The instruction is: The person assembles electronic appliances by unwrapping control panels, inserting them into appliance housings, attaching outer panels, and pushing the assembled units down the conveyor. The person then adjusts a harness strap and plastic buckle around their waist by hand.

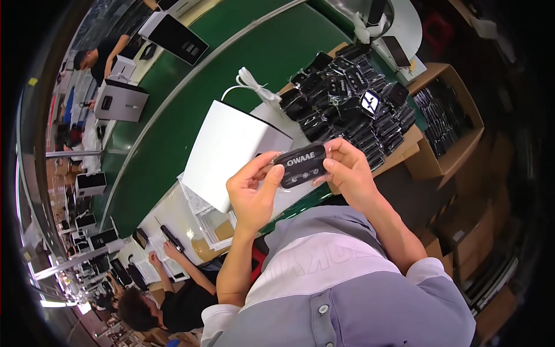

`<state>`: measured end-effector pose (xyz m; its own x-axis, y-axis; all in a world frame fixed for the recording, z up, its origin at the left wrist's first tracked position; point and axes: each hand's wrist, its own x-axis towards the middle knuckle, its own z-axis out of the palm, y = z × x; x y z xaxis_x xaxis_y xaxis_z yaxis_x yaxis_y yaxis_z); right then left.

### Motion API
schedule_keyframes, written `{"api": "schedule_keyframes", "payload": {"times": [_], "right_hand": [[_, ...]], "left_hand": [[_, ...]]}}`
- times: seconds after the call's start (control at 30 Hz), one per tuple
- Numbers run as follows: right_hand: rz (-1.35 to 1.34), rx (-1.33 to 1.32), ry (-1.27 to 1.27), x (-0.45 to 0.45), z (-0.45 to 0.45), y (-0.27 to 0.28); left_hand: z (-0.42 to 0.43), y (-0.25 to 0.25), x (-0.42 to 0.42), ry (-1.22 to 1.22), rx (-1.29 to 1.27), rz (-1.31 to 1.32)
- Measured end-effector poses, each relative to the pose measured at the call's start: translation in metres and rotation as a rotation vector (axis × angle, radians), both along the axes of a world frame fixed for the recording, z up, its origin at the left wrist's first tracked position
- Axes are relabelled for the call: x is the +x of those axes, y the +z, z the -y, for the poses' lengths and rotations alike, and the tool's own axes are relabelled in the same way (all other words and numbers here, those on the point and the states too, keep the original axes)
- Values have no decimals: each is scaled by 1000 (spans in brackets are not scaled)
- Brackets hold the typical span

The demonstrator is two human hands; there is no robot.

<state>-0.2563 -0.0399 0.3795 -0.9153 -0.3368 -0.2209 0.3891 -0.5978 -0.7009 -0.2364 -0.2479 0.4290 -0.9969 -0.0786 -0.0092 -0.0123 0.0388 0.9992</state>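
Between the person's hands, in front of a white appliance (231, 150) and near a heap of wrapped black packets (347, 110), was a black remote (303, 166) lettered OWAAE. The left hand (251, 186) pinched one short end, thumb on the face; the right hand's (354, 176) thumb and fingers pinched the other. It looked light and stiff, its glossy wrap probably slippery; the short ends seemed the best hold, clear of the symbols.
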Motion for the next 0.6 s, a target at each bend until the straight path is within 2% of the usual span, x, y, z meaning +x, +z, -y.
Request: {"api": "schedule_keyframes", "payload": {"times": [0.17, 0.3, 0.37, 0.4, 0.43, 0.5, 0.57, 0.6], "right_hand": [[-37, 101, 111, -15, 11, 7], [-156, 132, 1, -18, 25, 8], [-547, 288, -169, -17, 30, 7], [-716, 490, -227, -15, 30, 5], [-711, 487, -223, -17, 31, 6], [-1184, 713, -391, -21, 28, 8], [-1111, 684, -368, -17, 29, -1], [-855, 543, -295, -16, 32, -7]], "left_hand": [[18, 3, 14, 24, 72, 108], [30, 7, 15, -38, 112, 166], [30, 8, 14, -39, 129, 151], [33, 9, 16, -57, 147, 127], [36, 6, 16, -53, 145, 132], [39, -3, 14, -21, 187, 76], [35, -2, 14, 34, 242, 112], [38, -7, 16, 42, 219, 97]]}}
